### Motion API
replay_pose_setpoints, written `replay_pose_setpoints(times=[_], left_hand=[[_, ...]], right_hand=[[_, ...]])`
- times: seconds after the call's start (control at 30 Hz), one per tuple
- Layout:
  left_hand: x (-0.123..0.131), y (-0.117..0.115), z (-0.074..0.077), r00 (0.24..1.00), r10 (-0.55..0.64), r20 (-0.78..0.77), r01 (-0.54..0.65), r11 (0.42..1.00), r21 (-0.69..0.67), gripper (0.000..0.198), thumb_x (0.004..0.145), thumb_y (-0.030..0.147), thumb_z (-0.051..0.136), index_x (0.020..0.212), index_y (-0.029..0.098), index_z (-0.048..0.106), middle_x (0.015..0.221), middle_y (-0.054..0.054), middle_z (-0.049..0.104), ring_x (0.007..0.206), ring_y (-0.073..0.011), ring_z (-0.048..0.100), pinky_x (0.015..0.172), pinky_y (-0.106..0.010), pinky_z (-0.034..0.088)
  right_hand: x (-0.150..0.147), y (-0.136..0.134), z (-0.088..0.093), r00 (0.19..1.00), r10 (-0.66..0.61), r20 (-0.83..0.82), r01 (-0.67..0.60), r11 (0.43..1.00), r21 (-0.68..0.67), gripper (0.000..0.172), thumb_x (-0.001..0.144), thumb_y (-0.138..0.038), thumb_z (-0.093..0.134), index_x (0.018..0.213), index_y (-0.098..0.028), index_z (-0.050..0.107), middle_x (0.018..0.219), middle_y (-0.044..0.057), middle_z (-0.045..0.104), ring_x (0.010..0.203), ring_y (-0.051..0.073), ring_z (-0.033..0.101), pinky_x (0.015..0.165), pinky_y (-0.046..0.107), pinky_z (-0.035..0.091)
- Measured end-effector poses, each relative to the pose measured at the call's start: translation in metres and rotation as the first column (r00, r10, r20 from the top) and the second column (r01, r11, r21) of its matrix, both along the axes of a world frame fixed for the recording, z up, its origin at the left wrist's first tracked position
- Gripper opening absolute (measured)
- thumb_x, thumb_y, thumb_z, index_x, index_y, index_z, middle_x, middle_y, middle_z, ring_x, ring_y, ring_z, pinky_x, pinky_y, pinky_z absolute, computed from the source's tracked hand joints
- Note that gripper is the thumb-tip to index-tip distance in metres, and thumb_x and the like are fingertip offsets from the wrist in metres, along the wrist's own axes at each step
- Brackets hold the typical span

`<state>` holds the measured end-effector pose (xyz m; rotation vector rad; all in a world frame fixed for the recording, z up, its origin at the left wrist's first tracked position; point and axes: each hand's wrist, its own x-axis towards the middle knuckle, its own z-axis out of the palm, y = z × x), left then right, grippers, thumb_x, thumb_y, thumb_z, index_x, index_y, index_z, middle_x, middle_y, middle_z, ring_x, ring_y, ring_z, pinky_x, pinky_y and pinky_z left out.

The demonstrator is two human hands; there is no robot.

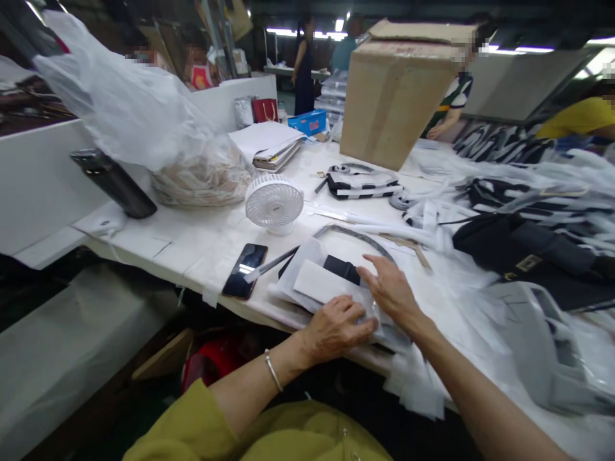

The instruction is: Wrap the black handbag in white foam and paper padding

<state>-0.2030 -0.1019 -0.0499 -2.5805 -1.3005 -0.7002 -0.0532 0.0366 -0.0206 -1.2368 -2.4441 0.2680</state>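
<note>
A black bag (341, 268), partly covered by white paper (314, 283) and clear wrapping, lies at the table's front edge. Its dark grey strap (358, 232) arches behind it. My left hand (336, 330) rests on the near side of this bundle, fingers curled over the wrapping. Above the bundle's right side is my right hand (390, 291), thumb and fingers apart, close to the black part. Most of the bag is hidden by paper and hands.
Left of the bundle lies a phone (245, 271), with a white fan (274, 203) behind it. Farther left stand a dark bottle (115, 184) and a plastic sack (202, 173). A cardboard box (389, 96), more bags (533, 256) and a grey tape dispenser (533, 346) occupy the right.
</note>
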Motion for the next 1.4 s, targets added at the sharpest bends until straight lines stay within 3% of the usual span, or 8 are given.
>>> replay_pose_setpoints(times=[0.23,0.4,0.57,0.7,0.87,1.0,1.17,1.4], left_hand=[[-0.001,0.002,0.020,1.000,-0.017,0.021,0.019,0.996,-0.084,0.045,0.091,0.045,0.060,0.120,0.011,0.054,0.112,-0.013,0.065,0.106,-0.0232,0.059,0.100,-0.038,0.047],[-0.077,-0.016,0.049,0.990,0.129,-0.060,-0.132,0.989,-0.062,0.059,0.086,0.038,0.070,0.137,0.019,0.047,0.147,-0.014,0.049,0.143,-0.0299,0.034,0.118,-0.057,0.024],[-0.134,-0.022,0.025,0.978,0.208,-0.036,-0.211,0.966,-0.150,0.053,0.088,0.017,0.066,0.137,0.030,0.051,0.145,-0.004,0.054,0.132,-0.0255,0.050,0.109,-0.047,0.043],[-0.132,-0.019,0.006,0.973,0.220,0.074,-0.210,0.969,-0.128,0.048,0.089,0.014,0.062,0.134,0.030,0.055,0.142,-0.003,0.057,0.130,-0.0243,0.054,0.105,-0.044,0.048],[-0.135,-0.020,0.012,0.957,0.196,0.212,-0.159,0.971,-0.179,0.051,0.086,0.017,0.067,0.135,0.024,0.054,0.138,-0.008,0.059,0.131,-0.0229,0.053,0.109,-0.044,0.045],[-0.136,-0.025,0.016,0.960,0.137,0.245,-0.078,0.969,-0.235,0.064,0.082,0.010,0.068,0.141,0.021,0.046,0.146,-0.011,0.051,0.136,-0.0228,0.047,0.114,-0.044,0.041],[-0.105,-0.031,0.009,0.937,0.214,0.277,-0.181,0.974,-0.139,0.054,0.086,0.012,0.064,0.137,0.019,0.050,0.138,-0.011,0.057,0.128,-0.0233,0.054,0.108,-0.040,0.047],[-0.093,-0.022,-0.014,0.954,0.218,0.206,-0.209,0.976,-0.065,0.035,0.094,0.018,0.054,0.128,0.024,0.059,0.123,-0.006,0.067,0.105,-0.0202,0.064,0.092,-0.036,0.054]], right_hand=[[-0.010,-0.009,-0.034,0.962,0.120,0.247,-0.136,0.989,0.049,0.043,0.100,-0.037,0.037,0.132,-0.016,0.055,0.125,0.015,0.068,0.117,0.029,0.060,0.110,0.050,0.029],[-0.005,-0.006,-0.034,0.972,0.116,0.203,-0.121,0.993,0.010,0.048,0.102,-0.039,0.032,0.139,-0.014,0.050,0.131,0.015,0.064,0.123,0.028,0.057,0.112,0.052,0.028],[-0.012,-0.014,-0.006,0.973,0.074,0.218,-0.114,0.977,0.178,0.048,0.100,-0.039,0.040,0.140,-0.014,0.050,0.137,0.017,0.060,0.132,0.034,0.048,0.115,0.058,0.021],[-0.033,-0.052,0.024,0.967,0.156,0.201,-0.212,0.932,0.294,0.052,0.100,-0.041,0.040,0.142,-0.012,0.046,0.144,0.018,0.053,0.137,0.033,0.042,0.118,0.053,0.019],[-0.062,-0.102,0.001,0.922,0.285,0.263,-0.339,0.921,0.192,0.059,0.095,-0.038,0.051,0.146,-0.011,0.041,0.149,0.018,0.048,0.138,0.033,0.042,0.116,0.051,0.027],[-0.057,-0.096,-0.013,0.897,0.319,0.307,-0.382,0.908,0.174,0.058,0.093,-0.025,0.051,0.148,-0.013,0.038,0.153,0.015,0.043,0.140,0.032,0.041,0.115,0.049,0.028],[-0.035,-0.075,0.000,0.854,0.408,0.324,-0.471,0.870,0.146,0.057,0.092,-0.023,0.051,0.147,-0.014,0.040,0.151,0.013,0.046,0.138,0.029,0.043,0.116,0.047,0.029],[-0.038,-0.097,-0.017,0.902,0.229,0.367,-0.332,0.910,0.247,0.056,0.089,-0.008,0.045,0.145,-0.014,0.046,0.149,0.014,0.050,0.138,0.032,0.042,0.115,0.055,0.024]])
